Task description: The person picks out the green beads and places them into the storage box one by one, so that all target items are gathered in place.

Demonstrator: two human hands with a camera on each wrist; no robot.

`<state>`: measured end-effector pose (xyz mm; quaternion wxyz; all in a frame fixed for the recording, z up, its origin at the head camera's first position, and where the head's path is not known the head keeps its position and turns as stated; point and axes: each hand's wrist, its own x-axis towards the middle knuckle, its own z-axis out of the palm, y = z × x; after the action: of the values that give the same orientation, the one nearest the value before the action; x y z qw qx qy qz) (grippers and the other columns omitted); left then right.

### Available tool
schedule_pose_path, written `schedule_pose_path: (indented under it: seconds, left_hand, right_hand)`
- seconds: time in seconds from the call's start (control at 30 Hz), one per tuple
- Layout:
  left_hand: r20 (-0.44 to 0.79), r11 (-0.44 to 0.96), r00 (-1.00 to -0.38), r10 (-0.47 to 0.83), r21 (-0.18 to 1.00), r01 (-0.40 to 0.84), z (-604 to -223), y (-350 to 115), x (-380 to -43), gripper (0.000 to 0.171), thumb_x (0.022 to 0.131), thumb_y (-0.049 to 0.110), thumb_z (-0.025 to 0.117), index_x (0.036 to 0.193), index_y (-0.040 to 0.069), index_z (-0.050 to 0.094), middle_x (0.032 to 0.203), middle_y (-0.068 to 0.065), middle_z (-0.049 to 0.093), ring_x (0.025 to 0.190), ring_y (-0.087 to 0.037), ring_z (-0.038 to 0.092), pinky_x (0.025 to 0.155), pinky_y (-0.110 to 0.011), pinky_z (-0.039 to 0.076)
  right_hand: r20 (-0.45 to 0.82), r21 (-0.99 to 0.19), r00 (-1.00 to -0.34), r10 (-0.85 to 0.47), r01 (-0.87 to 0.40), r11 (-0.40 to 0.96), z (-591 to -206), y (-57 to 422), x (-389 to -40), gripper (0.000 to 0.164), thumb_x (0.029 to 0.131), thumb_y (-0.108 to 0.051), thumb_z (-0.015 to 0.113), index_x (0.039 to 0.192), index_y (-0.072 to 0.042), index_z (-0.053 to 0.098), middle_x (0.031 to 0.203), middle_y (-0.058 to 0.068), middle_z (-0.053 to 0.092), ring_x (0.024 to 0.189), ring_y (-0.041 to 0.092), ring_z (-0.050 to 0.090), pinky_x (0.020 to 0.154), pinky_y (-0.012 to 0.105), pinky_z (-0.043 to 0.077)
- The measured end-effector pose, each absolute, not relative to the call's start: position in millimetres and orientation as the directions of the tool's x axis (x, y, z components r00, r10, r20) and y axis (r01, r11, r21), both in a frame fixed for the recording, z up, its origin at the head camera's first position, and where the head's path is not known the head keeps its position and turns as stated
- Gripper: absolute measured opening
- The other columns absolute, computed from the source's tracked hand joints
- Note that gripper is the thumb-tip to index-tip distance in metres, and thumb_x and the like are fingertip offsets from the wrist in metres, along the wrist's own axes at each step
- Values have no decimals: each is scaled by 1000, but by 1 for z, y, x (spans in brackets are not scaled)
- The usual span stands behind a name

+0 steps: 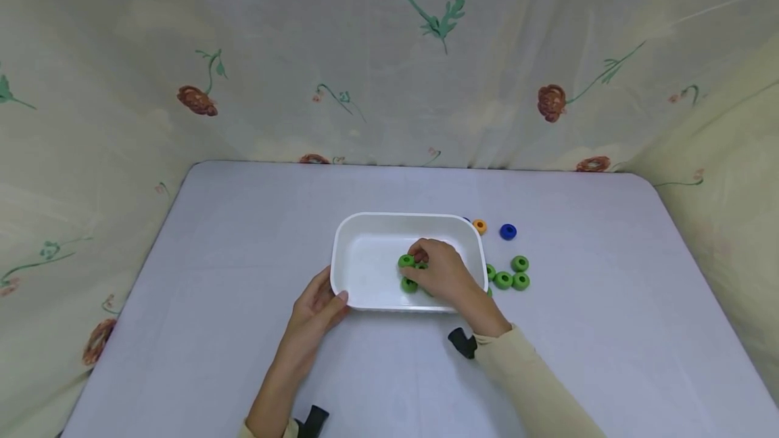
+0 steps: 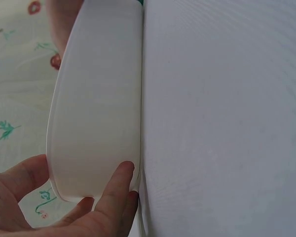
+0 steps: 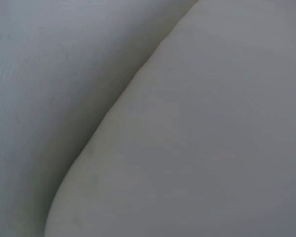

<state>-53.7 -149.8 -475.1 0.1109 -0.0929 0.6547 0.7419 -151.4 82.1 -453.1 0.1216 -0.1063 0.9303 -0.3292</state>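
Note:
A white rectangular tray [image 1: 365, 218] sits mid-table. At its near left corner my left hand [image 1: 313, 313] holds it, thumb over the rim. In the left wrist view the fingers [image 2: 116, 190] of that hand lie against the tray's outer wall [image 2: 98, 98]. Inside the tray, my right hand [image 1: 443, 272] has its thumb and fingers curled round a green bead [image 1: 406, 260] with a hole through it. Another green bead [image 1: 409, 285] lies just below, and more are partly hidden under the hand. The right wrist view shows only blurred pale surfaces, no hand.
Right of the tray lie several green beads [image 1: 503, 280], a blue bead [image 1: 508, 232] and an orange bead [image 1: 479, 226]. Another blue bead is mostly hidden behind the tray's rim. A flowered curtain [image 1: 274, 53] hangs behind the table's far edge.

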Motion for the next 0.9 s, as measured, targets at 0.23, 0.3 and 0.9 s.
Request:
schedule_pose_path:
  seconds: [0.23,0.3,0.9]
  left_hand:
    - [-287,-113,-957,40,950,-290,-475,-150,-54,61,100,11,61,155,18,35,161,-8,37,147,-29,40,113,-45,48]
    - [-285,-113,-958,39,951,-288,-475,-150,-54,61,100,11,60,155,18,35,160,-8,38,147,-29,41,113,-45,48]
    - [-297,-108,-954,27,948,-298,-476,-149,-55,61,99,11,61,155,17,36,160,-9,38,146,-29,42,111,-43,50]
  right_hand:
    - [-182,-634,-935,-303,-124,763,-451,81,-153,31,90,-22,75,113,-3,69,104,9,73,98,23,64,93,41,54]
    - [-189,-623,-933,-306,-127,772,-450,81,-154,31,89,-22,75,113,-4,69,104,9,72,97,22,64,93,40,54]
    - [-221,-607,-919,-327,-133,784,-446,80,-157,26,92,-24,73,112,-7,69,103,8,69,95,21,61,89,39,52]
